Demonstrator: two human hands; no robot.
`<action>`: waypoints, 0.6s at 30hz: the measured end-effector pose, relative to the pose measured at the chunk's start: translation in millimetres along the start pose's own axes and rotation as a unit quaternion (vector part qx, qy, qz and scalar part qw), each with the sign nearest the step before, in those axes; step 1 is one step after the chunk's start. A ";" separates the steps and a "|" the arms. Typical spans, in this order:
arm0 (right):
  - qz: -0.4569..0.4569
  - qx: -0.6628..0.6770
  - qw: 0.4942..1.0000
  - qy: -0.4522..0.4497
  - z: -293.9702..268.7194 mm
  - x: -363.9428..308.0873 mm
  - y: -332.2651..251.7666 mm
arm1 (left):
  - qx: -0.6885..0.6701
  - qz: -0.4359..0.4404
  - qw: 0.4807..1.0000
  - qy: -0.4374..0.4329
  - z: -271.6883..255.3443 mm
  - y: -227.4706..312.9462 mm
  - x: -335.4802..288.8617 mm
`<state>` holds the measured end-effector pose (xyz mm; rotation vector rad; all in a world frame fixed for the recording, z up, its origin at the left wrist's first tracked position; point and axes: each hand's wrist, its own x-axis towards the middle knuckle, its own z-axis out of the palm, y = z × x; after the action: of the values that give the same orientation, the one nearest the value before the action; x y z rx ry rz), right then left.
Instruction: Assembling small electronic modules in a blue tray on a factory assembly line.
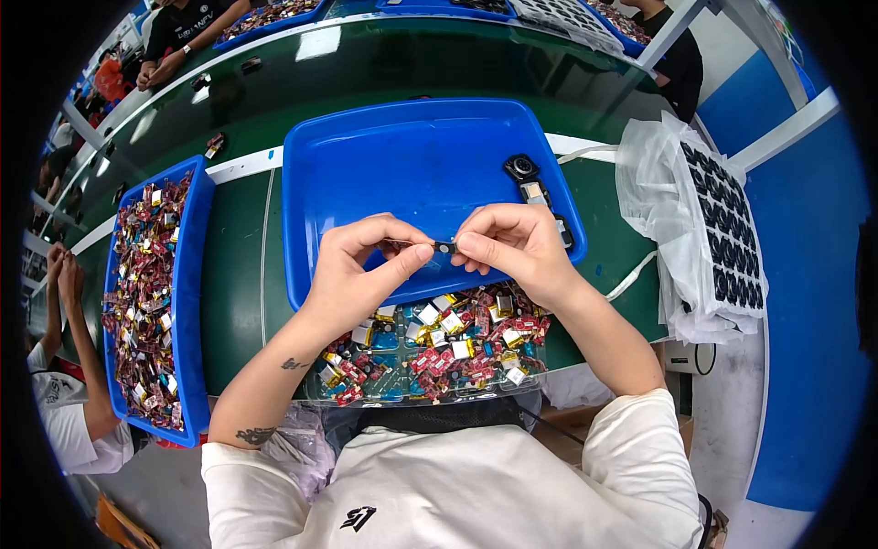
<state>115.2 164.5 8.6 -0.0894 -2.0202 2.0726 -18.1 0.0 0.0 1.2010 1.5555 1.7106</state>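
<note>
A small black part (445,247) is pinched at its ends between the nearly closed left hand (346,270) and right hand (529,249), above a blue tray (384,169).

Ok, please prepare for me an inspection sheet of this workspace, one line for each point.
Surface: green worktop, with a large blue tray in front of the person.
Job's things: small dark part, held over the tray; black pieces lie inside its right side.
Clutter: mixed heap of red boards and silver-yellow pieces nearest the body; similar pieces fill the blue bin at left.
Left hand: fingertips pinch the part.
Right hand: likewise, from the other side.
Cables: white cord or strip at right; type unclear.
Surroundings: rows of black parts on white plastic; co-worker at far left.
</note>
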 end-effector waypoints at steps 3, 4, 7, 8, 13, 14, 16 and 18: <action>-0.018 -0.003 1.000 0.002 0.3 -1.5 1.3 | 0.074 0.034 0.997 0.015 0.9 3.7 0.6; -0.009 0.002 1.000 -0.012 0.4 -1.4 0.3 | 0.122 0.072 0.990 0.026 1.1 5.6 -0.1; 0.006 0.016 0.999 -0.033 0.0 -1.2 1.3 | 0.190 0.139 0.971 0.047 4.0 6.0 -0.7; 0.011 0.024 0.999 -0.041 -0.1 -1.3 2.0 | 0.211 0.168 0.961 0.056 4.6 5.6 -0.8; 0.016 -0.007 0.999 -0.027 3.8 -1.4 -0.8 | 0.230 0.199 0.951 0.050 3.6 5.5 0.2; 0.014 -0.025 0.999 -0.029 3.8 -1.5 -1.0 | 0.233 0.202 0.950 0.045 3.5 6.0 0.2; 0.016 -0.021 0.999 -0.018 4.1 -1.4 -1.7 | 0.229 0.205 0.950 0.049 3.8 5.4 -0.4; 0.018 -0.018 1.000 -0.008 4.7 -1.4 -1.0 | 0.226 0.208 0.950 0.053 4.3 4.9 -0.8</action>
<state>115.6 159.7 9.5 -0.1173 -2.0804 2.0657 -13.2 0.4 4.3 1.7996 1.9350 1.7404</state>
